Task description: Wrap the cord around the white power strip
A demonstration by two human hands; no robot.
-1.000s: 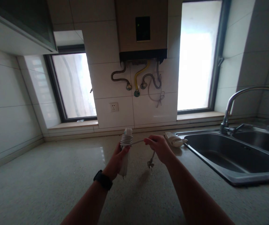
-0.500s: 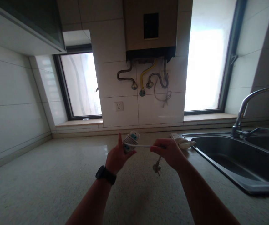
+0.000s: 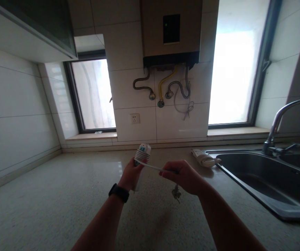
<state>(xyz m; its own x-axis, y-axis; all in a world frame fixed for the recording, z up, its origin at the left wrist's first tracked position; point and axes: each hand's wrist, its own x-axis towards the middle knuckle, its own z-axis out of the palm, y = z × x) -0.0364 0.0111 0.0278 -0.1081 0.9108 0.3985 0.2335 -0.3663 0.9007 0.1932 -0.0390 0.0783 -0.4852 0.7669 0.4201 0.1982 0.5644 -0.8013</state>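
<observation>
A white power strip [image 3: 144, 149] with its cord wound round the middle is gripped in my left hand [image 3: 131, 174], above the counter. From the windings a length of white cord [image 3: 152, 167] runs taut to my right hand [image 3: 182, 176], whose fingers are closed on it. Below the right hand dangles the cord's plug [image 3: 176, 194], its prongs pointing down. My left palm and fingers hide part of the strip; its lower end shows under the hand.
A second white power strip [image 3: 204, 159], wrapped in its own cord, lies beside the steel sink [image 3: 246, 195] with its faucet [image 3: 275, 125]. Across the speckled counter [image 3: 61, 195], a wall socket [image 3: 134, 118] sits below the water heater [image 3: 172, 38] and its hoses.
My left hand has closed round the power strip, its thumb and finger no longer spread, and the strip now stands more upright. The right hand moved slightly down with the cord.
</observation>
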